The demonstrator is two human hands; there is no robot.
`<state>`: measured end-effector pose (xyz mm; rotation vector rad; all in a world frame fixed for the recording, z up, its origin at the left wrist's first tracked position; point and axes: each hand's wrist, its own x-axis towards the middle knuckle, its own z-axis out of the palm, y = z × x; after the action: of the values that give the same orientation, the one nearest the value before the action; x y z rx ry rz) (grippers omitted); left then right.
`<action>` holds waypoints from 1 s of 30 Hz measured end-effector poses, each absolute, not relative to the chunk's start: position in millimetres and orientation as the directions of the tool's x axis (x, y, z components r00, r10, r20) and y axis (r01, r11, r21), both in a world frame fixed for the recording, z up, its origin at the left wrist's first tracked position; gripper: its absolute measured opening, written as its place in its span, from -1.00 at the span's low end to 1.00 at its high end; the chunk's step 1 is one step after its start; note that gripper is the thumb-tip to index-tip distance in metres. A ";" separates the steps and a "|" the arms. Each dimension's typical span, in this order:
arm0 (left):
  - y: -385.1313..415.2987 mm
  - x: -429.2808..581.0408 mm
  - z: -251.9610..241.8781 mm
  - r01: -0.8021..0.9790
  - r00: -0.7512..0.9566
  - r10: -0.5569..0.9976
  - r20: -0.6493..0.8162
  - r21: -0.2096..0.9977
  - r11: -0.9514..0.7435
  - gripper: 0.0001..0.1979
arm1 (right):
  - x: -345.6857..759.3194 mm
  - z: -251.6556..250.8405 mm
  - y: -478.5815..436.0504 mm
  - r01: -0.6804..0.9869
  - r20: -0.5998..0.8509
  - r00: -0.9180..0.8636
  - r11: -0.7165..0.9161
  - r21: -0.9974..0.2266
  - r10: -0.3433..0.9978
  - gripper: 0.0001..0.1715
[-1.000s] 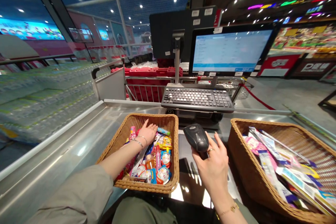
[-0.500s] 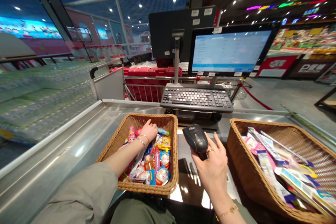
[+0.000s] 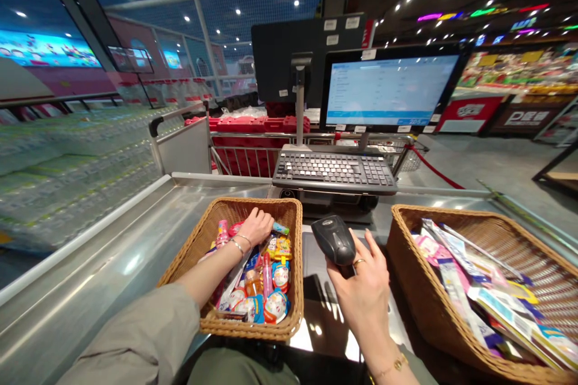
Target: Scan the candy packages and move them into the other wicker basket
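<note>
Curling from flat a second ago, the left hand (image 3: 256, 226) now closes on a snack packet (image 3: 236, 228) among the sweets in the left basket (image 3: 293, 264), while the right hand (image 3: 363, 286) stays wrapped around the scanner (image 3: 335, 239) between both baskets.

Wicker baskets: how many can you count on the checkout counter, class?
2. One wicker basket of sweets lies under the left hand; the other wicker basket of flat packets sits beyond the right hand.
</note>
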<state>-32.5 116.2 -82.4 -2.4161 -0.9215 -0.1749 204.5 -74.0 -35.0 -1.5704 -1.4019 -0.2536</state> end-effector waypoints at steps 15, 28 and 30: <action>59.2 -62.5 -19.9 0.567 0.759 0.214 0.615 -0.461 -0.683 -0.71 | 203.0 -34.4 -76.8 0.840 0.701 0.330 0.142 -0.524 0.632 -0.78; 14.2 -64.9 6.4 0.636 0.655 0.049 0.754 -0.515 -0.574 -0.75 | 201.9 -33.3 -79.6 0.835 0.673 0.341 0.117 -0.537 0.656 -0.77; 10.8 -65.7 6.5 0.649 0.638 0.054 0.769 -0.498 -0.576 -0.74 | 201.7 -32.9 -79.7 0.831 0.677 0.341 0.127 -0.542 0.652 -0.76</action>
<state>-65.7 10.8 6.5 -2.0396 -0.5478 -0.9237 201.7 -79.7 -32.9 -1.5878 -1.3748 -0.2195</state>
